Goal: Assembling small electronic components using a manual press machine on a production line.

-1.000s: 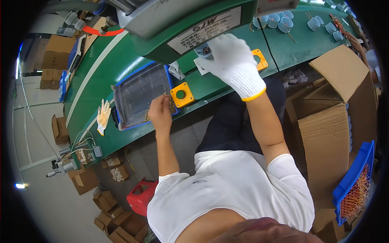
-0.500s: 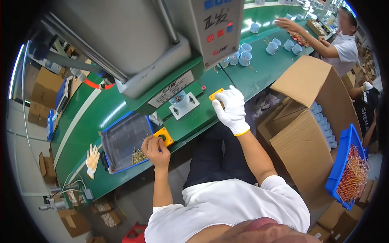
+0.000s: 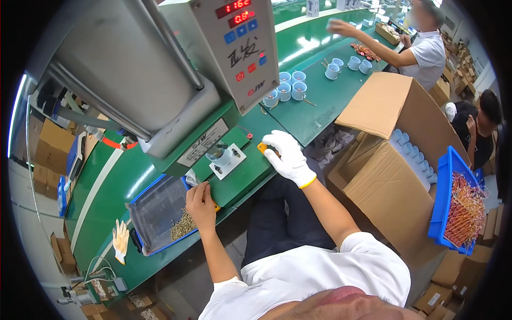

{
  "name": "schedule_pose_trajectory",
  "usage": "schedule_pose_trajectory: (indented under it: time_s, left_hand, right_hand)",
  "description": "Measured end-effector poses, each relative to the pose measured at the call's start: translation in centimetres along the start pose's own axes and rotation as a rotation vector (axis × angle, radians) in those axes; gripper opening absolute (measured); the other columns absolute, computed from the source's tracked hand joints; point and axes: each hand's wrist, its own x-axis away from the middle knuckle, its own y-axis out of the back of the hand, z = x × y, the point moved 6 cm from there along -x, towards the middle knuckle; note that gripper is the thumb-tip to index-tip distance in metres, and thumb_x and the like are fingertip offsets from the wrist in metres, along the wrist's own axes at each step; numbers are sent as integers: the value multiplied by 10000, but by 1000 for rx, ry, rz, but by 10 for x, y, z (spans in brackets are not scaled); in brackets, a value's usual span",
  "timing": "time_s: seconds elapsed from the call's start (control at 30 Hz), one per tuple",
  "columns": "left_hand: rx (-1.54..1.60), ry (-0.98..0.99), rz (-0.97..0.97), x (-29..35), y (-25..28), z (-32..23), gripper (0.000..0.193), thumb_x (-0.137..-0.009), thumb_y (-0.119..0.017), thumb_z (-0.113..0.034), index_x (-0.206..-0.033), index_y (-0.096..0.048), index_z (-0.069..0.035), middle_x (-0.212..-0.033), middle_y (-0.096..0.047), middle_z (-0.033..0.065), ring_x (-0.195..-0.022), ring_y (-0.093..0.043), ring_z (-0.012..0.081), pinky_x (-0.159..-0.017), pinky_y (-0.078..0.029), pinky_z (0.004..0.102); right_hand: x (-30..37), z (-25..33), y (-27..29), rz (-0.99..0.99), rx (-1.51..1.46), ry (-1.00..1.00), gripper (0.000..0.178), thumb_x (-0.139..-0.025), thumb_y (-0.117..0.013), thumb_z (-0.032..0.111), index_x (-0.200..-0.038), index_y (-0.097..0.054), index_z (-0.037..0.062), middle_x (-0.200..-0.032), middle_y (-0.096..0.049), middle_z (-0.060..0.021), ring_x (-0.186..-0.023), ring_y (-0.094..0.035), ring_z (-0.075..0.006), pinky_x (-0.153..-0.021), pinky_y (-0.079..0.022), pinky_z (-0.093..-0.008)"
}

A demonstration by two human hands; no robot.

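Observation:
My bare left hand [image 3: 202, 207] is curled over a yellow button box [image 3: 216, 207], which shows only at its side. The white-gloved right hand [image 3: 288, 156] grips another yellow button box [image 3: 262, 148] between thumb and fingers. Between my hands, under the green head of a press [image 3: 200, 146], a pale blue cup [image 3: 223, 158] stands on a white plate [image 3: 233, 166] with dark fasteners. A dark metallic part shows at the cup's mouth. What my left fingertips press is hidden.
Left, a blue-rimmed tray [image 3: 160, 205] holds small brass-coloured parts beside a loose glove [image 3: 120, 241]. Several blue cups [image 3: 284, 90] stand beyond the press. An open carton [image 3: 389, 197] and a blue bin [image 3: 440, 213] of reddish pieces are at right. A co-worker [image 3: 426, 58] sits far right.
The view has shifted, and the scene sits lower and further left around the press. My left hand now covers more of its button box. The co-worker's raised hand now seems to hold a light-coloured cup.

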Motion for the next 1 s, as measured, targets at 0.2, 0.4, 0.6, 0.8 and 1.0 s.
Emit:
schedule_pose_trajectory:
  time_s: [0.2, 0.4, 0.6, 0.8, 1.0]
  left_hand:
    - [26, 34, -3, 2, 3, 0, 120, -936, -752, -54, -1041, -776, -2, -981, -747, 138, -846, -729, 279, -732, -564, 350]
    - [104, 95, -43, 8, 6, 3, 111, -918, -778, -76, -999, -771, -1, -931, -747, 141, -805, -740, 285, -747, -571, 357]
    - [107, 53, 0, -1, 5, -6, 114, -935, -766, -94, -1000, -746, -3, -869, -708, 145, -799, -720, 281, -744, -550, 348]
    - [245, -9, 12, -48, 19, -38, 123, -927, -778, -76, -1005, -741, 12, -806, -675, 95, -718, -636, 171, -695, -513, 295]
    - [320, 103, 354, -120, 4, -73, 223, -880, -845, -148, -1015, -778, 17, -834, -725, 65, -700, -603, 122, -665, -500, 261]
  right_hand:
    - [0, -7, -1, -33, -7, -11, 288, -906, -743, 154, -1185, -709, 92, -1171, -718, -136, -1202, -641, -383, -1058, -497, -478]
    - [8, -4, -3, -32, -27, -37, 283, -917, -732, 152, -1192, -715, 89, -1187, -716, -142, -1216, -636, -391, -1071, -491, -478]
    - [4, -8, -4, 23, -38, -111, 260, -933, -713, 141, -1185, -726, 79, -1213, -705, -166, -1235, -632, -384, -1082, -485, -470]
    - [3, -19, -7, 24, -71, -191, 278, -971, -694, 115, -1242, -722, 66, -1291, -680, -166, -1275, -627, -324, -1048, -508, -388]
    - [6, -19, -9, 27, -118, -168, 275, -983, -682, 112, -1252, -722, 70, -1316, -667, -163, -1295, -615, -313, -1048, -506, -388]
